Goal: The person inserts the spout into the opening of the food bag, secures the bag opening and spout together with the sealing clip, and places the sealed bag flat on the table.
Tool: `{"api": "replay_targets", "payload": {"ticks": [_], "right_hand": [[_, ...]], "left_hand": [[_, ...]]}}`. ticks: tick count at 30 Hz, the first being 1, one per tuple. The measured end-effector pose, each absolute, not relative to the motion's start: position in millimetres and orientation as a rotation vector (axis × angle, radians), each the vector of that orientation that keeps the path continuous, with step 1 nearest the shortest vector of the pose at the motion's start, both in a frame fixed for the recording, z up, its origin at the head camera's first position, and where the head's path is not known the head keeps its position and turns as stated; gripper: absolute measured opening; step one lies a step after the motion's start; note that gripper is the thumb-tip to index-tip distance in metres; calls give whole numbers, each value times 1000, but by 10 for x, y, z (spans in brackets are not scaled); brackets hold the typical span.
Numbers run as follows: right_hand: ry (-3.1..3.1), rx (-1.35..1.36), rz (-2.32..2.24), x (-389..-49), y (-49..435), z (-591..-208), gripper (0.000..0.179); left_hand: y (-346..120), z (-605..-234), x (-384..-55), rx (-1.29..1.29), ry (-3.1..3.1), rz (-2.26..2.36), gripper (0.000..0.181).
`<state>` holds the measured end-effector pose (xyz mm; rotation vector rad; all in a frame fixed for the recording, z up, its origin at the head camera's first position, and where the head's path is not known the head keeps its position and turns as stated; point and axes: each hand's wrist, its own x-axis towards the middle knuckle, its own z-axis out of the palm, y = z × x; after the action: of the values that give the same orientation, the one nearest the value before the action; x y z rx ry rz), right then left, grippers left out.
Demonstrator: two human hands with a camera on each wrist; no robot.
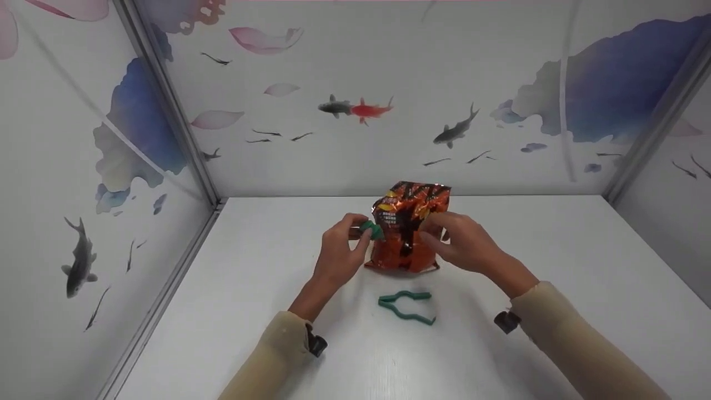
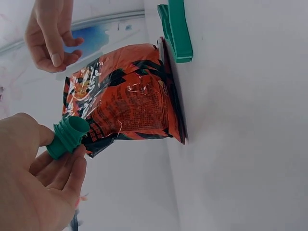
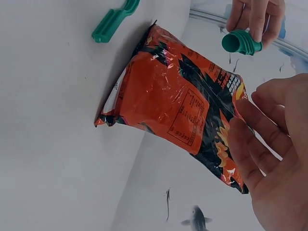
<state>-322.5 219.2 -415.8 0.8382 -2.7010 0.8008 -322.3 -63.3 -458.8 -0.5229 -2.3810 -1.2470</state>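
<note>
left hand (image 1: 339, 256) pinches green cap (image 1: 371, 229) | right hand (image 1: 465, 244) touches snack bag (image 1: 410, 228)

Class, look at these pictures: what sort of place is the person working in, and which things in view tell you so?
Probably a small staged work booth, not a home. A bare white table is boxed in by panels printed with fish and petals, joined by metal corner strips. On it are only a snack bag and a green clip.

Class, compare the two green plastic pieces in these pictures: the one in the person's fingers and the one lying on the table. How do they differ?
The green piece pinched in the left hand is short, round and ribbed with an open end; the green clip on the table is long, flat and forked. The first is held beside the snack bag; the second lies untouched in front of it. Both are green plastic.
</note>
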Motion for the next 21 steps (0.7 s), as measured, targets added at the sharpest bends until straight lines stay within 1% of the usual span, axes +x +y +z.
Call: {"api": "replay_targets", "payload": {"ticks": [14,21], "right_hand": [[-2590,804,805,-3445,2208,-4070,16],[-2476,780,835,-3523,2150,-3995,23]], "left_hand": [[-594,-4484,-3483,-484,-2313,-1271,28],[-558,-4439,-3566,-443,-2280,-1290,27]]}}
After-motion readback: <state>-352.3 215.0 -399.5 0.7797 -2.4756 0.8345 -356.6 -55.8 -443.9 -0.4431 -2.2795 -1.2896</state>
